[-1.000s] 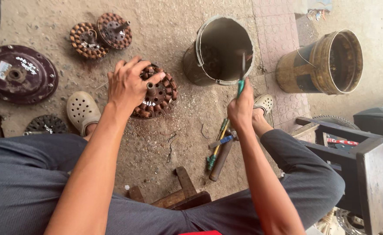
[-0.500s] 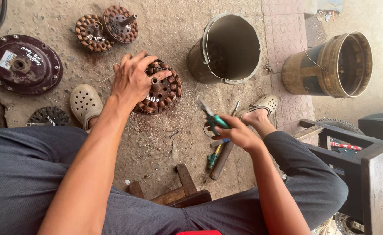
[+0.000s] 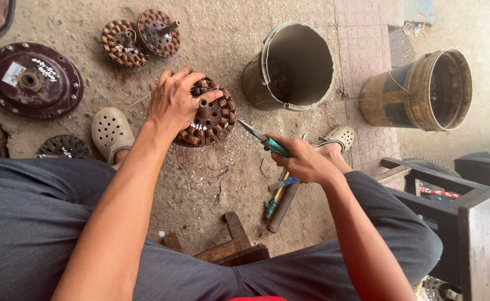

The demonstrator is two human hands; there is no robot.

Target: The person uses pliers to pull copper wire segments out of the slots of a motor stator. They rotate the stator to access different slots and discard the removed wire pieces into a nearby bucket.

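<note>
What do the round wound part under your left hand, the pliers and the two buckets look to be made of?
The wound part looks like copper wire coils on a rusty metal core with a steel shaft. The pliers in the right hand have bare metal jaws and green, probably plastic, handles. The grey bucket looks like dented sheet metal; the yellowish bucket could be grimy plastic or painted metal.

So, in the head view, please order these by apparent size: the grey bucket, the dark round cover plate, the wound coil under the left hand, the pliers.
1. Grey bucket
2. Dark round cover plate, slightly smaller
3. Wound coil, partly hidden by the left hand
4. Pliers, in the right hand
</note>
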